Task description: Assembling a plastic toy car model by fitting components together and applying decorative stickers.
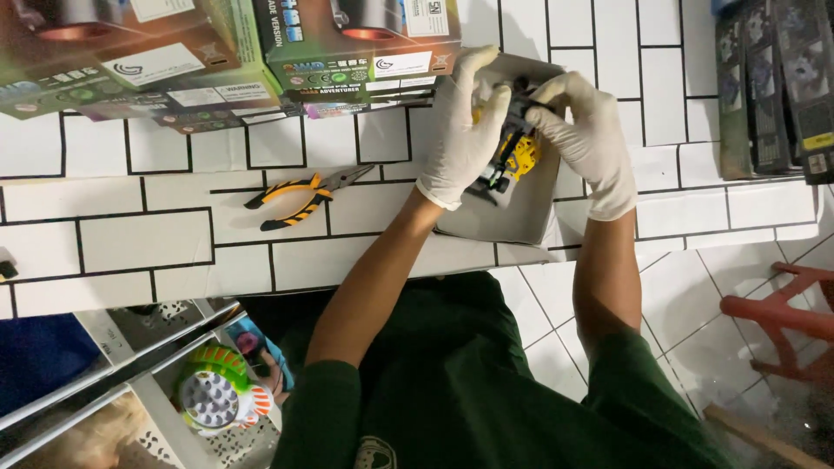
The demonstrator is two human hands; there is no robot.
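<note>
Both your gloved hands are closed on the toy, a small yellow and black piece held between them above the open white box. Keep your left hand firm as the anchor and let your right hand do the fine work. The pliers lie left of your left wrist, within reach.

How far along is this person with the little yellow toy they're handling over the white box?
Already done: the white box lies open on the tiled table. In hand: the left hand and right hand, both gloved, grip the yellow and black toy above that box. Left: the toy is not yet resting inside, and the box is unclosed. The orange-handled pliers lie untouched beside them.
</note>
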